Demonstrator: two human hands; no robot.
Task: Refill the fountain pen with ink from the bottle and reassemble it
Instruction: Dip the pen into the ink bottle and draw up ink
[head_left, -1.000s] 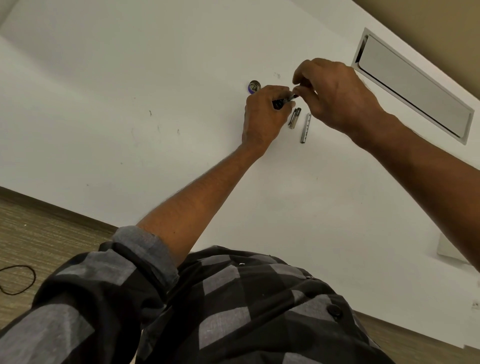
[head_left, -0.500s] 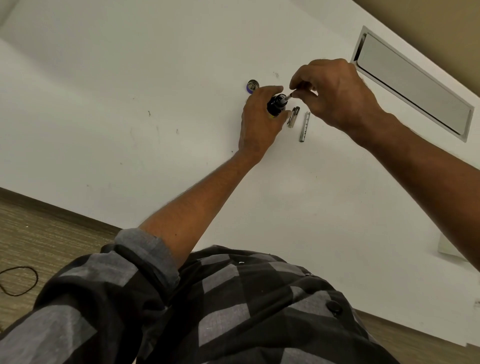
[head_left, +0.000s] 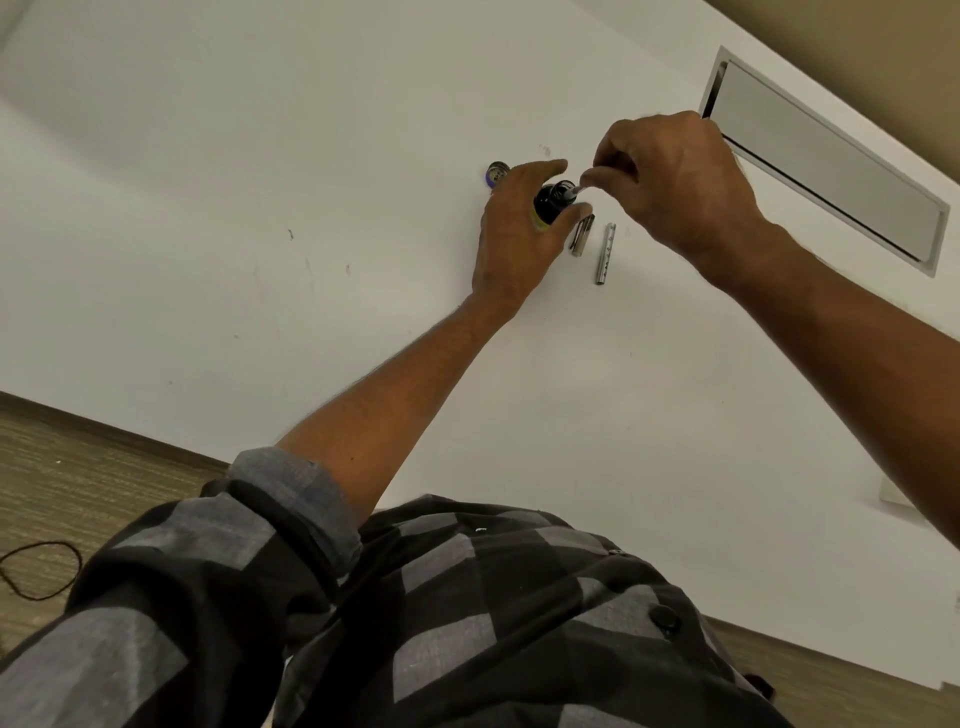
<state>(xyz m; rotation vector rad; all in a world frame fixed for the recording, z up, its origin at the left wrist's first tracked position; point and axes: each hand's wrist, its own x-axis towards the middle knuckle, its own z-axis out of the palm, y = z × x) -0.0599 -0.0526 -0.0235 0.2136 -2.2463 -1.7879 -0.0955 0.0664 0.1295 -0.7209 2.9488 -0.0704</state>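
Observation:
My left hand (head_left: 511, 244) grips a small dark ink bottle (head_left: 551, 203) with a yellow label, standing on the white table (head_left: 260, 208). My right hand (head_left: 675, 182) pinches the thin pen section (head_left: 575, 191), whose tip sits at the bottle's open mouth. The bottle's cap (head_left: 496, 173) lies just left of my left hand. Two silver pen parts rest to the right of the bottle: a short clipped cap (head_left: 583, 238) and a longer barrel (head_left: 605, 254).
A recessed grey cable flap (head_left: 826, 161) is set into the table at the back right. The table's near edge runs diagonally above my checked shirt (head_left: 441, 613). A dark cord loop (head_left: 36, 569) lies on the floor at the left.
The ink bottle, hidden under my left fingers a second ago, now shows its open mouth. My right hand has brought the pen section's tip to that mouth.

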